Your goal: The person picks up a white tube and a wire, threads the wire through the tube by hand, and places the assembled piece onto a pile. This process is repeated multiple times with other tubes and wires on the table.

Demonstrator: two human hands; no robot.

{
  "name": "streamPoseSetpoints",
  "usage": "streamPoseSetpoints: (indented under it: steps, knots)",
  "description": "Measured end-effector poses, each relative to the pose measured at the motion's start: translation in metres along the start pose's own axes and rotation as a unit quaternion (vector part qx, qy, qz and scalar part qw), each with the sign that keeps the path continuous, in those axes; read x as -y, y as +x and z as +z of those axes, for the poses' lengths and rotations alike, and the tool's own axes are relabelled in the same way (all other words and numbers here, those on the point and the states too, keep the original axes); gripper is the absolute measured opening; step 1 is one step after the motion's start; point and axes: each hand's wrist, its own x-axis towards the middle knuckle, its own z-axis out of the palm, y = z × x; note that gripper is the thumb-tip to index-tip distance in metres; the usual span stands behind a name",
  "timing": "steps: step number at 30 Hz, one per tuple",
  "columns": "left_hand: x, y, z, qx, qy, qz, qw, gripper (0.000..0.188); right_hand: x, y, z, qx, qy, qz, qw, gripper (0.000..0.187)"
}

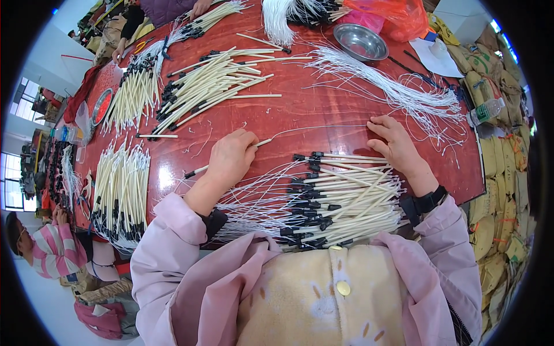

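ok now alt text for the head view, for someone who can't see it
A bare left hand holds a black-tipped cream stick, and a thin white cord runs from it to the right hand, over a red table. Around them lie piles of similar sticks, loose white cords and a metal bowl.

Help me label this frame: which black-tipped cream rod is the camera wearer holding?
The single rod in the left hand, its white cord running toward the right hand; the rods around it lie on the red table.
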Motion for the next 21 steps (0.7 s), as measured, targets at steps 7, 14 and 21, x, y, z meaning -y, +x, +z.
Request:
streamPoseSetpoints:
  steps: [7,14,21]
  knots:
    - [-0.0004,0.0014,0.0006,0.013,0.005,-0.013,1.000,0.010,0.0011,0.0031,-0.0031,0.021,0.000,0.008,1.000,0.050]
    - [0.0018,-0.0008,0.0005,0.003,-0.012,-0.013,1.000,0.010,0.0028,0.0009,-0.0012,0.011,0.007,0.013,1.000,0.050]
    - [0.0009,-0.0007,0.0025,-0.011,-0.014,-0.010,1.000,0.012,0.0014,0.0018,0.0002,0.011,0.007,0.006,1.000,0.051]
